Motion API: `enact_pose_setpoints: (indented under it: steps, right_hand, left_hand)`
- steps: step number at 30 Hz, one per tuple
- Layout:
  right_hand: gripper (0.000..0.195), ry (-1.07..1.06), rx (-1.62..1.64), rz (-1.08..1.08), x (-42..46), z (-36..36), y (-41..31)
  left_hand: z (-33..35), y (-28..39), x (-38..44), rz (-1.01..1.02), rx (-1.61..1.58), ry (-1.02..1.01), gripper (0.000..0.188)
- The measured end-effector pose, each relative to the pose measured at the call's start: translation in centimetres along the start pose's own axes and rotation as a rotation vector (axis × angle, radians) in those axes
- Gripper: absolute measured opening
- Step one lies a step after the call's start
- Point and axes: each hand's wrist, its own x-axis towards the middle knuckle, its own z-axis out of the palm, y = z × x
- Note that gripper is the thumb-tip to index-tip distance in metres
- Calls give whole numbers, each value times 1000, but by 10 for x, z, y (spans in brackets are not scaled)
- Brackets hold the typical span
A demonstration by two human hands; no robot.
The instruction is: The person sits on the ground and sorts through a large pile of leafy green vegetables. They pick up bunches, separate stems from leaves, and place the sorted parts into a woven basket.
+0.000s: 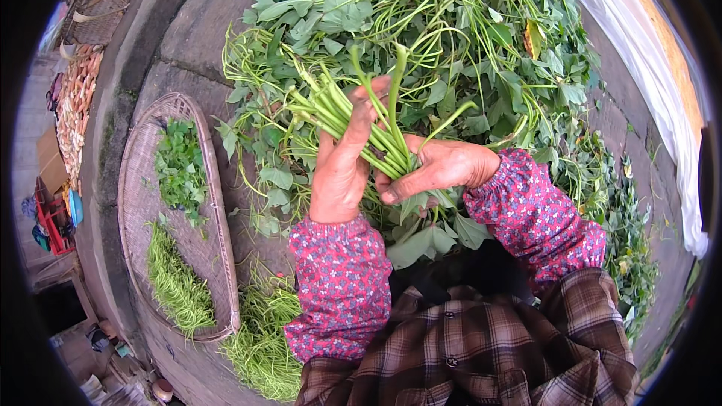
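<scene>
A bundle of green leaf stalks (pixel 333 102) lies across my left hand (pixel 344 163), whose thumb and fingers close around it. My right hand (pixel 434 168) pinches the lower end of the stalks, where broad green leaves (pixel 423 245) hang below. A few thicker stalks (pixel 397 79) stick up between the two hands. Right behind them spreads a large heap of leafy vines (pixel 462 28), likely sweet potato, with long pale stems. Part of the right hand's fingers is hidden behind the stalks and leaves.
To the left, a flat woven bamboo basket (pixel 217 220) holds plucked leaves (pixel 180 163) and a row of stalks (pixel 177 279). A stalk pile (pixel 265 338) lies beside my left sleeve. Corn cobs (pixel 79 107) and a red plastic item (pixel 49 220) sit beyond a concrete ledge (pixel 110 141). White sheeting (pixel 643 56) runs along the right.
</scene>
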Motion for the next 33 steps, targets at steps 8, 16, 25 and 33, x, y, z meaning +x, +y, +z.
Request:
enact_pose_setpoints:
  steps: [8,16,25,33]
  right_hand:
    - [41,26,130,-252,-3,5,1]
    - [31,861,-722,-640,0,-6,-15]
    - [20,831,-1080,-862,14,7,1]
    - [7,682,-501,-576,1,4,-16]
  left_hand:
    - [4,-3,-1,-39,121,-178,72]
    - [-14,-5,9,102,-317,151,38]
    - [-7,-19,6,-5,-189,247,31]
    - [-11,-12,7,-62,-429,151,21]
